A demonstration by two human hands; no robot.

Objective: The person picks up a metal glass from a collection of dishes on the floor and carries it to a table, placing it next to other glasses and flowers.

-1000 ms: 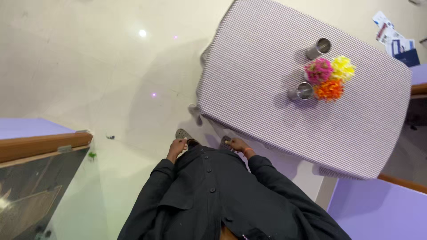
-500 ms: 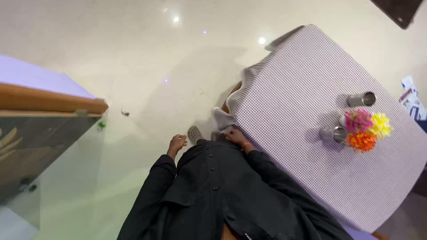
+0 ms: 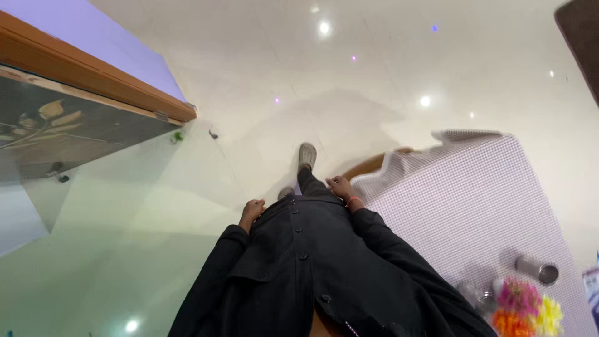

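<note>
My left hand [image 3: 251, 211] hangs at my side with its fingers curled in and holds nothing. My right hand [image 3: 341, 186] hangs loose with fingers apart, empty, just left of the corner of a table under a checked cloth [image 3: 474, 200]. I wear a black buttoned coat [image 3: 306, 262]. One grey shoe [image 3: 306, 154] is stepped forward on the pale glossy floor. Near the lower right of the table stand a bunch of pink, yellow and orange flowers [image 3: 521, 306] and two steel cups [image 3: 536, 269].
A wood-trimmed cabinet with a glass front [image 3: 75, 125] stands at the left, its corner near my path. A dark mat [image 3: 583, 37] lies at the top right. Pale floor stretches ahead between cabinet and table.
The view has swung left and forward: the table slid to the lower right, the cabinet rose to the upper left. My right hand came off the cloth's corner; one foot has stepped ahead.
</note>
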